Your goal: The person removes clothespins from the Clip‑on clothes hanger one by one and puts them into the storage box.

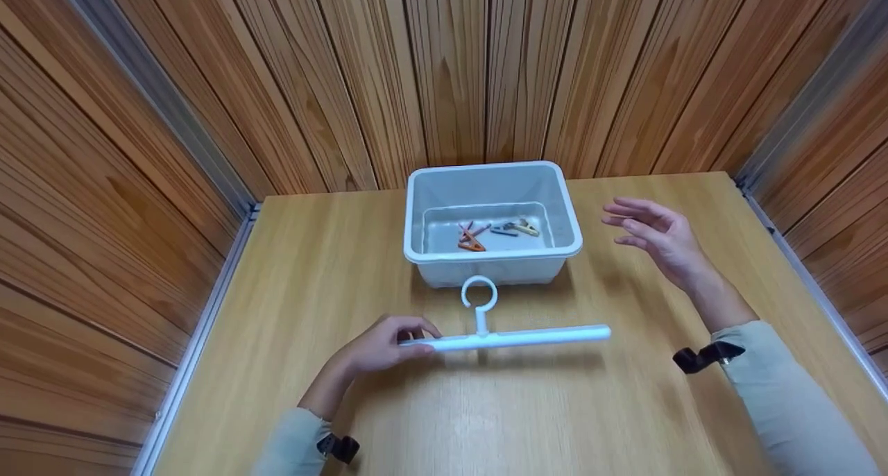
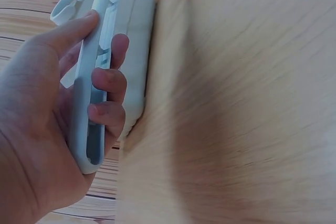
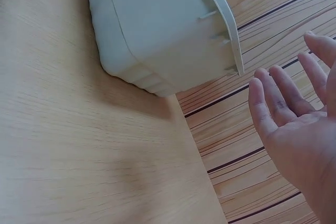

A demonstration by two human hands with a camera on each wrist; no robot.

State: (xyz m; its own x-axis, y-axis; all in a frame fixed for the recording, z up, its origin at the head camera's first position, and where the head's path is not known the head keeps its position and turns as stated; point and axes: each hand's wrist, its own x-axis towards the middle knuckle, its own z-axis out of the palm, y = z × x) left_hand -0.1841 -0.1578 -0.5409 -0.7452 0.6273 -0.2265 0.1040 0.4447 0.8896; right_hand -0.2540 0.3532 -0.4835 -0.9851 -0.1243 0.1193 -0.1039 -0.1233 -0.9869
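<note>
A pale blue plastic hanger [image 1: 548,336] with a straight bar and a round open hook [image 1: 479,292] is held above the table, in front of the bin. My left hand [image 1: 388,342] grips the bar's left end; in the left wrist view the fingers [image 2: 109,80] curl round its hollow underside and the thumb presses the other side. To the right of the bin, my right hand [image 1: 659,239] hovers with nothing in it, its fingers loosely extended. Several clothespins lie in the bin, among them an orange clothespin [image 1: 472,243] and a yellow clothespin [image 1: 527,229].
A light grey plastic bin [image 1: 496,270] stands on the wooden table [image 1: 312,275] near its back edge. Wood-panelled walls [image 1: 451,80] enclose the back and both sides, with grey metal rails along the table's side edges.
</note>
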